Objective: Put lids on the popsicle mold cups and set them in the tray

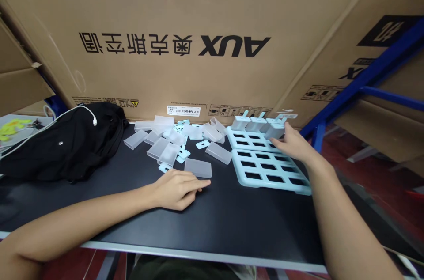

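My left hand (177, 188) rests on the black table, fingers loosely curled, fingertips just below a frosted plastic mould cup (198, 168) lying flat. A heap of several such translucent cups (172, 141) and small light-blue lids lies behind it. My right hand (293, 143) lies on the light-blue slotted tray (268, 169), its fingers around a frosted cup (274, 130) that stands in the tray's far row. Other cups (251, 123) stand in that row to the left.
A black backpack (62, 145) with a white cable lies at the left of the table (232, 218). Large cardboard boxes (185, 28) wall off the back. A blue metal frame (361, 81) rises at the right. The table's front edge is near me.
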A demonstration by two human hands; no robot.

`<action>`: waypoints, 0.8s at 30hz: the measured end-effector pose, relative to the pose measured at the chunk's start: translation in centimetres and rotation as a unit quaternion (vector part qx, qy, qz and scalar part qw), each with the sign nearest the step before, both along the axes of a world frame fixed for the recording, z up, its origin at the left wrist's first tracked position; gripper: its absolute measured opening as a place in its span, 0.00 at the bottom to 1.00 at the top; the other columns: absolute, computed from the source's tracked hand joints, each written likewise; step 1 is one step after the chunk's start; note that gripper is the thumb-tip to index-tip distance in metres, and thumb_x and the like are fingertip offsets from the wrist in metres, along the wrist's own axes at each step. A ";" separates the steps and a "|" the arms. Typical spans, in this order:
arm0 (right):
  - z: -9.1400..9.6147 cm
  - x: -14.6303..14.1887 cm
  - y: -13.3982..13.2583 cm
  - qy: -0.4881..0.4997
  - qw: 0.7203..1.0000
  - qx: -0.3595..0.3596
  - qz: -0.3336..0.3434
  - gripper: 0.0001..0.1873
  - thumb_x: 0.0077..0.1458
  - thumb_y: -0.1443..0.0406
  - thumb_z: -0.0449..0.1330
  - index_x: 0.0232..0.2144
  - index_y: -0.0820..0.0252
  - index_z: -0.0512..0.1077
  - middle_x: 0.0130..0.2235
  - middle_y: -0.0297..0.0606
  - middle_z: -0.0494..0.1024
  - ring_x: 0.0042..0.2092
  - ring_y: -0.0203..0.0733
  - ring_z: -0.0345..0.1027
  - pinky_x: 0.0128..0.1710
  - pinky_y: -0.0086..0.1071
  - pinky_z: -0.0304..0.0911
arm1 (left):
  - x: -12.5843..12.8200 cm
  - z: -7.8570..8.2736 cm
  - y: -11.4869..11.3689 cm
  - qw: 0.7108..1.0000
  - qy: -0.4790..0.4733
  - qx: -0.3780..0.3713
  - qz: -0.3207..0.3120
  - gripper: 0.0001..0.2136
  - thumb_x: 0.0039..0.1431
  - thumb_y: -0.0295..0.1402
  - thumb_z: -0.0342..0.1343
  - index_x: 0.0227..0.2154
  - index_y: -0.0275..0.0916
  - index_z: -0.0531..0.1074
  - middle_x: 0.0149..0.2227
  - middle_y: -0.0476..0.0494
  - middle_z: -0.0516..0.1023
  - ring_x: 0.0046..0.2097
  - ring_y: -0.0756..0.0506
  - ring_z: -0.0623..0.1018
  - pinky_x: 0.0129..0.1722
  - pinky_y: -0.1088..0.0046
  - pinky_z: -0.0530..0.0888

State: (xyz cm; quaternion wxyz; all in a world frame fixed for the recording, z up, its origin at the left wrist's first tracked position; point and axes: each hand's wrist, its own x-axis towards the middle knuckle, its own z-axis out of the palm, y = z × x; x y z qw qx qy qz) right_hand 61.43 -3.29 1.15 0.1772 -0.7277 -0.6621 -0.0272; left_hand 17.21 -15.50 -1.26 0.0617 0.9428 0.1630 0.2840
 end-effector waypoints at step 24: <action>-3.6 -1.6 1.9 0.015 0.991 -0.077 -0.111 0.59 0.59 0.49 0.53 0.73 0.82 0.28 0.64 0.74 0.65 0.68 0.76 0.57 0.63 0.61 0.58 | -0.1 0.0 0.0 0.999 0.033 0.013 0.011 0.18 0.66 0.26 0.48 0.55 0.38 0.76 0.41 0.44 0.86 0.40 0.46 0.84 0.41 0.71 0.81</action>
